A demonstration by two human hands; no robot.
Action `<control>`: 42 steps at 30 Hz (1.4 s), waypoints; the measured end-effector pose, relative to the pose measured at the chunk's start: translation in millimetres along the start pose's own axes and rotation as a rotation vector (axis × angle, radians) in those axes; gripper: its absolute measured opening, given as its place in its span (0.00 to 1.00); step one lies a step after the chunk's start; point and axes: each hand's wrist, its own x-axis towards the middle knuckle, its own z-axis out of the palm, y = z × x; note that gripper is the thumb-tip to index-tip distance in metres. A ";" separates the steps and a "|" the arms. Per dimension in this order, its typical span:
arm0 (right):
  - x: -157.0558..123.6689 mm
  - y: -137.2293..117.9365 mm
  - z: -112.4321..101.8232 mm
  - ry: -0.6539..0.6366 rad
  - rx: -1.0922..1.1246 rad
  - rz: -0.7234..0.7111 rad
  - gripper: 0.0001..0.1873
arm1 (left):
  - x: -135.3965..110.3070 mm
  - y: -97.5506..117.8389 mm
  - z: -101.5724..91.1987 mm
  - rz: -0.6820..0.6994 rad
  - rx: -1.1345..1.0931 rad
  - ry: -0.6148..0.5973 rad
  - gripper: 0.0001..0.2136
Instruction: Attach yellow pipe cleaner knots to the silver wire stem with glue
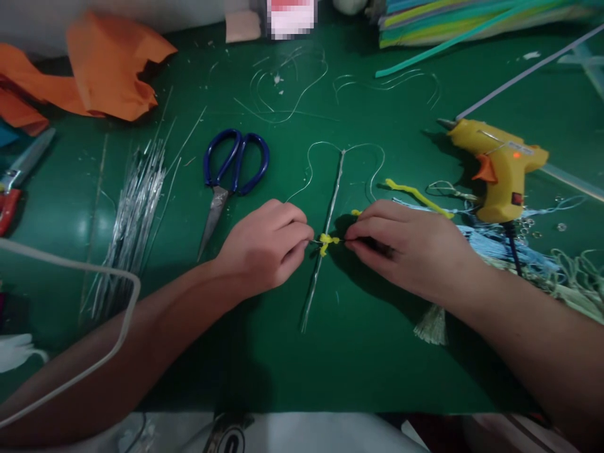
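Observation:
A twisted wire stem [334, 195] lies upright in the middle of the view, its lower end splitting into strands. From its top two thin wires [309, 163] curve out and down, one towards each hand. A small piece of fuzzy yellow pipe cleaner [324, 241] sits on the stem between my hands. My left hand [267, 245] is closed in a pinch on a thin wire end just left of the yellow piece. On the other side my right hand [406, 248] pinches a thin wire end, with a bit of yellow showing above its fingertips.
Blue-handled scissors [236, 163] and a bundle of wires [136, 214] lie left. A yellow glue gun [507, 167], blue threads [528, 251] and a tassel [431, 327] are right. Orange fabric [104, 69] and pipe cleaners [448, 25] lie at the back. A white cable [134, 289] crosses my left forearm.

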 end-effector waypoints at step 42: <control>-0.9 2.2 -5.1 -0.031 0.048 -0.029 0.10 | 0.3 1.7 -2.5 -0.018 0.044 0.011 0.06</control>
